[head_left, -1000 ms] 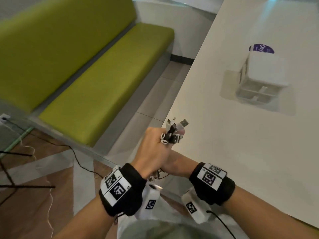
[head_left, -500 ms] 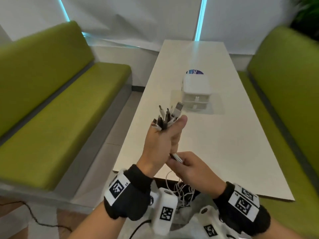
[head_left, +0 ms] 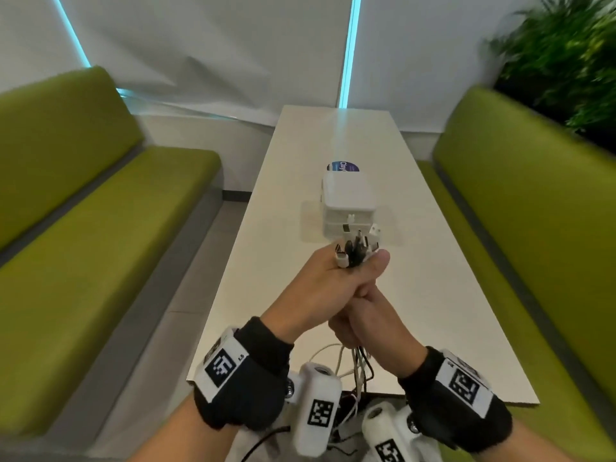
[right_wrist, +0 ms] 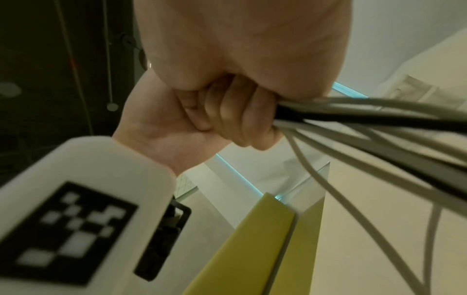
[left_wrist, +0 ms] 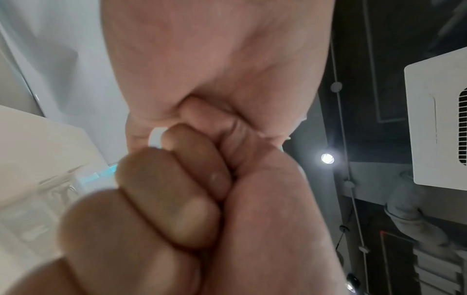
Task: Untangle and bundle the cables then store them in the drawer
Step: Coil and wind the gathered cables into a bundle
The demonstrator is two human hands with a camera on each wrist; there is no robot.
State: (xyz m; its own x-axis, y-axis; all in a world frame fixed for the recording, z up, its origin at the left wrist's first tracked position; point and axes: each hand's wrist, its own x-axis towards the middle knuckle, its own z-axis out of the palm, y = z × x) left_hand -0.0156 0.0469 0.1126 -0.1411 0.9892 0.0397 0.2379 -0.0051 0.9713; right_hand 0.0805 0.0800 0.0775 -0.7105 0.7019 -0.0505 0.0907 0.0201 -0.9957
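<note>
My left hand point(head_left: 328, 281) is fisted round a bunch of black and white cables, and their plugs point(head_left: 358, 246) stick up above the thumb. Directly below it my right hand point(head_left: 366, 320) grips the same cables point(head_left: 356, 360), which hang in loose strands past the table's near edge. In the right wrist view the strands point(right_wrist: 366, 119) fan out from that hand point(right_wrist: 237, 111). The left wrist view is filled by the curled fingers point(left_wrist: 177, 189) of the fist. A small white drawer unit point(head_left: 348, 206) stands mid-table beyond the plugs, its drawers pushed in.
The long white table point(head_left: 283, 228) runs away from me between two green benches point(head_left: 100, 245) point(head_left: 533, 228). A round blue sticker point(head_left: 343, 167) lies behind the drawer unit. A leafy plant point(head_left: 566, 55) stands at the far right.
The view has swung from the left bench to straight down the table. My right hand has slid up the cables to just under the left fist, which has closed tighter.
</note>
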